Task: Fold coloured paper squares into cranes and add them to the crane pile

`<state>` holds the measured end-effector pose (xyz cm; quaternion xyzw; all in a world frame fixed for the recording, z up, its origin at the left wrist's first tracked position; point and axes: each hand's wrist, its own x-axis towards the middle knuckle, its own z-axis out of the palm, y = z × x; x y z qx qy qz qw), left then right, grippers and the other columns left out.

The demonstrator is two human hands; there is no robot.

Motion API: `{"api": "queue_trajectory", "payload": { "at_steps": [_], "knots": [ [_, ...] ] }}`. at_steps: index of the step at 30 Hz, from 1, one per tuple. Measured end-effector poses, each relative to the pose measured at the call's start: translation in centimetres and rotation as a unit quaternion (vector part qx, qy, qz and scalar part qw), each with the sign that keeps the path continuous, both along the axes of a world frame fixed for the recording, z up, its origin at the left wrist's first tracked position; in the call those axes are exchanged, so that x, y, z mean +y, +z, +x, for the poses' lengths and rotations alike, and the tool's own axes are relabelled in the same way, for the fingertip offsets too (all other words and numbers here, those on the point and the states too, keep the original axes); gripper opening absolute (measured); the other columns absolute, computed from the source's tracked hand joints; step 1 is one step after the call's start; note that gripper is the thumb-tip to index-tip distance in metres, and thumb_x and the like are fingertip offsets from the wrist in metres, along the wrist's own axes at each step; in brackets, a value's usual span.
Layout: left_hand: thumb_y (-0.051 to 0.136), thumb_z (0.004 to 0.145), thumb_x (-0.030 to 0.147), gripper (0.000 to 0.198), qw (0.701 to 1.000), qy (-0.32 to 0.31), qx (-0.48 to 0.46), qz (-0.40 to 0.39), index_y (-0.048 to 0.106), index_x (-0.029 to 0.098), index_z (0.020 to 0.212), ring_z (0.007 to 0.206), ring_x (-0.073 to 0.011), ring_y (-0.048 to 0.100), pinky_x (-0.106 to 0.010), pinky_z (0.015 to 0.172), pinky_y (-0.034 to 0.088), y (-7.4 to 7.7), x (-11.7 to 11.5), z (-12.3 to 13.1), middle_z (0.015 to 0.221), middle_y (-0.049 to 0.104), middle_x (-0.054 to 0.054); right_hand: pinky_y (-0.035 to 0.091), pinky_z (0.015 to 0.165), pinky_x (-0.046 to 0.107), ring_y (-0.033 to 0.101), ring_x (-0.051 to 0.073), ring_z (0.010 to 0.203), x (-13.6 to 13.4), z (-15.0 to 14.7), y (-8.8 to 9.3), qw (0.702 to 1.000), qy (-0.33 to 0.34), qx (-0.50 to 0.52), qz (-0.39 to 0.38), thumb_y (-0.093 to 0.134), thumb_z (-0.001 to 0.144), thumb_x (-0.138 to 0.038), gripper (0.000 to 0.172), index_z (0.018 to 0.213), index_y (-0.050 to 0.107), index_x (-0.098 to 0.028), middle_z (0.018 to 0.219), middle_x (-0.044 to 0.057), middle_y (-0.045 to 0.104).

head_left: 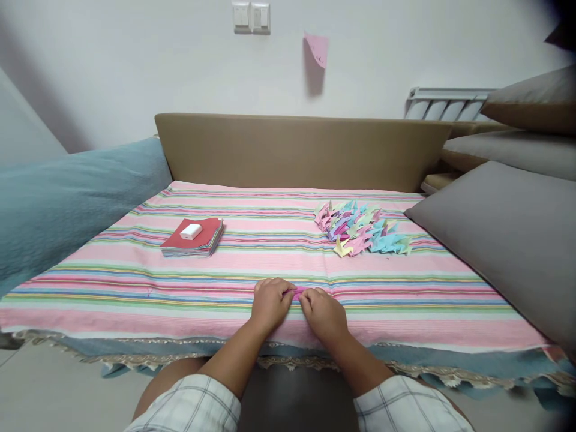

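Note:
A small piece of magenta folded paper (297,292) is pinched between my two hands, just above the striped cloth (252,258). My left hand (271,302) is closed on its left end, thumb and fingers together. On its right end my right hand (324,313) is closed too. Most of the paper is hidden by my fingers, so its exact shape cannot be made out. Farther back on the right lies a cluster of folded paper cranes (360,231) in pink, blue, yellow, green and purple.
At the left stands a stack of coloured square paper (211,243), red on top, with a small white box-like object (191,231) on it. A grey cushion (504,240) borders the right side, a blue-covered cushion (90,192) the left. A brown backrest (297,153) rises behind.

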<state>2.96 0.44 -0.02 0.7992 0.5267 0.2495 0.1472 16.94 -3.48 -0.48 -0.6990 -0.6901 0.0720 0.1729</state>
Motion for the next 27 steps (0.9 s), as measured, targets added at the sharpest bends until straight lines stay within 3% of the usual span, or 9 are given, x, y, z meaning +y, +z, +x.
{"api": "queue_trajectory", "payload": {
  "at_steps": [8, 15, 20, 27],
  "knots": [
    [0.054, 0.08, 0.027, 0.017, 1.0, -0.002, -0.001, 0.003, 0.069, 0.028, 0.086, 0.091, -0.0184, 0.057, -0.035, 0.086, 0.034, 0.1, -0.2, -0.1, 0.09, 0.07, 0.002, 0.028, 0.057, 0.026, 0.058, 0.015, 0.073, 0.2, -0.5, -0.2, 0.998, -0.006, -0.06, 0.005, 0.038, 0.092, -0.032, 0.027, 0.081, 0.06, -0.021, 0.083, 0.003, 0.064],
    [0.06, 0.073, 0.027, 0.014, 1.0, 0.016, 0.008, 0.006, 0.068, 0.027, 0.085, 0.089, -0.0191, 0.055, -0.035, 0.086, 0.033, -0.1, -0.2, 0.1, 0.088, 0.068, 0.001, 0.027, 0.056, 0.025, 0.057, 0.014, 0.072, 0.3, -0.6, -0.1, 0.998, -0.009, -0.053, 0.015, 0.043, 0.09, -0.031, 0.024, 0.078, 0.061, -0.021, 0.081, 0.002, 0.064],
    [0.057, 0.073, 0.026, 0.009, 0.999, 0.032, 0.016, 0.006, 0.065, 0.026, 0.079, 0.085, -0.018, 0.054, -0.034, 0.083, 0.032, 0.0, -0.3, 0.4, 0.083, 0.066, 0.002, 0.026, 0.056, 0.025, 0.056, 0.012, 0.069, -0.4, 0.7, 0.0, 0.997, 0.023, -0.029, 0.072, 0.043, 0.09, -0.03, 0.023, 0.08, 0.062, -0.022, 0.079, 0.0, 0.063],
    [0.056, 0.073, 0.024, 0.008, 0.999, 0.028, 0.028, -0.004, 0.063, 0.025, 0.076, 0.084, -0.0172, 0.054, -0.032, 0.08, 0.032, 0.3, -0.3, 0.4, 0.081, 0.064, 0.002, 0.028, 0.062, 0.027, 0.053, 0.015, 0.071, -1.9, 1.4, -1.2, 0.978, 0.105, -0.108, 0.142, 0.049, 0.084, -0.02, 0.021, 0.098, 0.065, -0.024, 0.074, 0.003, 0.061]
  ]
}}
